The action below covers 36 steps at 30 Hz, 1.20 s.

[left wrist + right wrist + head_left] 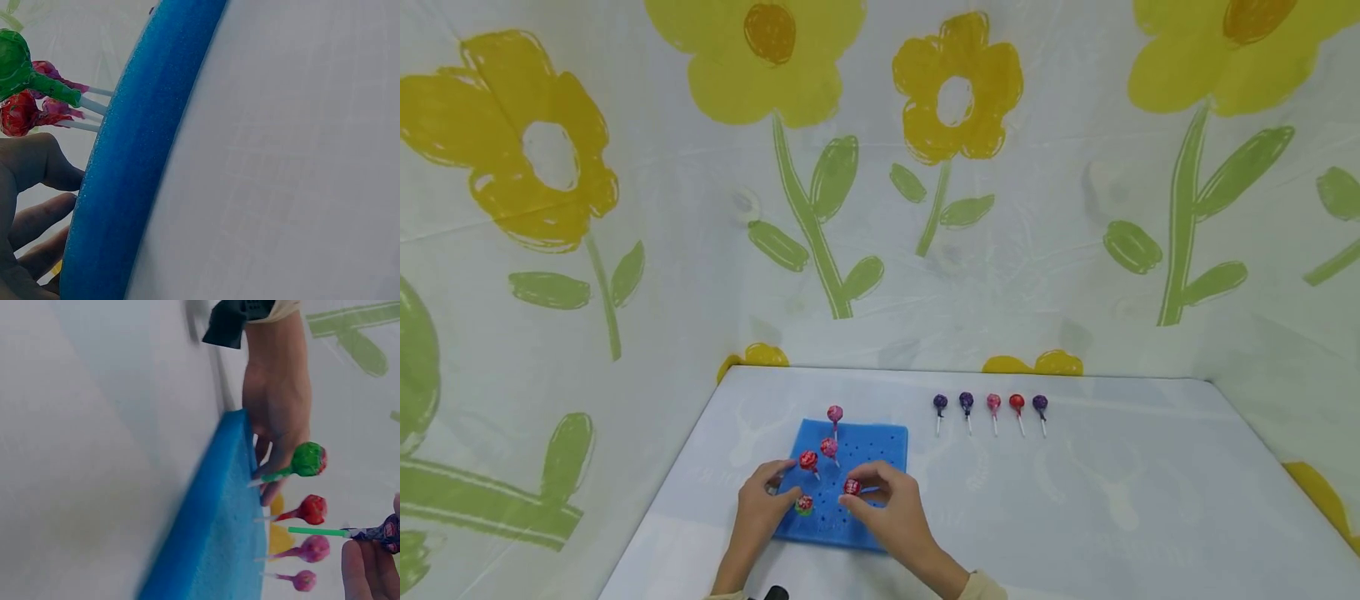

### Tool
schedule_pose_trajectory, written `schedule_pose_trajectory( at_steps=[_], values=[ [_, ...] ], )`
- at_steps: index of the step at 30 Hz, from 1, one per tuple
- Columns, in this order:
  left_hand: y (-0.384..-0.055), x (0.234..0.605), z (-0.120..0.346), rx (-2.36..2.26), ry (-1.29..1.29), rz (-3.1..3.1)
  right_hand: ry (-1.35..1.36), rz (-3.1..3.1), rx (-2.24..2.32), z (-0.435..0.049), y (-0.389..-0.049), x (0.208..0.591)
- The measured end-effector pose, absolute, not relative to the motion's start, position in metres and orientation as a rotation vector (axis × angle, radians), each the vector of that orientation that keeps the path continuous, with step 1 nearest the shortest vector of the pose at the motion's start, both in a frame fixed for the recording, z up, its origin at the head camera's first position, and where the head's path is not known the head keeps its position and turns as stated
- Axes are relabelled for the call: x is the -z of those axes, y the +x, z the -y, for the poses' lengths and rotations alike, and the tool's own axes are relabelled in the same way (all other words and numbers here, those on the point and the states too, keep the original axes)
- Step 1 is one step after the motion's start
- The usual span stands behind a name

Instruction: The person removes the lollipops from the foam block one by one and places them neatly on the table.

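Note:
A blue foam block (880, 442) dotted with small holes lies on the table. Along its left part stand several lollipops on their sticks: two pink ones (835, 412), a red one (808, 460) and a green-and-red one (307, 459). My left hand (758, 504) rests at the block's left edge, fingers touching it, thumb close to the green-and-red lollipop. Over the block's middle, my right hand (891, 504) pinches a wrapped lollipop (381, 534) by its head between thumb and fingers. Its bright green stick (315, 532) sticks out free, clear of the block in the right wrist view.
Farther back on the white table (1075, 500), right of the block, several lollipops lie in a row: purple ones (966, 400), a pink one (993, 402) and a red one (1017, 402). A flower-printed curtain (1037, 275) encloses the table's back and sides.

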State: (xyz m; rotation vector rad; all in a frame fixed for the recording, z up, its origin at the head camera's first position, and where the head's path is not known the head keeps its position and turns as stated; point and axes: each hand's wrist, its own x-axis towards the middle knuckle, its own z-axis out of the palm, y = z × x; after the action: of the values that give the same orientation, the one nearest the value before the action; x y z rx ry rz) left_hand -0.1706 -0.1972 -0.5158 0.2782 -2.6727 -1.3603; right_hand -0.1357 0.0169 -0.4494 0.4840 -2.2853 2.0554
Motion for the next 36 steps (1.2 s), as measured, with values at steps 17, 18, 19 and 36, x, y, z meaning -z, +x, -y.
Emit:
schedule_pose_trajectory(
  at_steps=[17, 18, 19, 36],
  values=[
    [-0.171, 0.518, 0.198, 1.357, 0.282, 2.673, 0.423, 2.227, -2.009, -0.047, -0.143, 0.417],
    [-0.171, 0.517, 0.197, 1.356, 0.287, 2.676, 0.409, 2.234, -2.005, -0.049, -0.143, 0.416],
    [-0.171, 0.517, 0.197, 1.352, 0.294, 2.682, 0.395, 2.241, -2.001, -0.05, -0.144, 0.416],
    [-0.169, 0.518, 0.2, 1.358, 0.2, 2.64, 0.22, 2.178, -2.009, -0.084, -0.179, 0.451]
  ],
)
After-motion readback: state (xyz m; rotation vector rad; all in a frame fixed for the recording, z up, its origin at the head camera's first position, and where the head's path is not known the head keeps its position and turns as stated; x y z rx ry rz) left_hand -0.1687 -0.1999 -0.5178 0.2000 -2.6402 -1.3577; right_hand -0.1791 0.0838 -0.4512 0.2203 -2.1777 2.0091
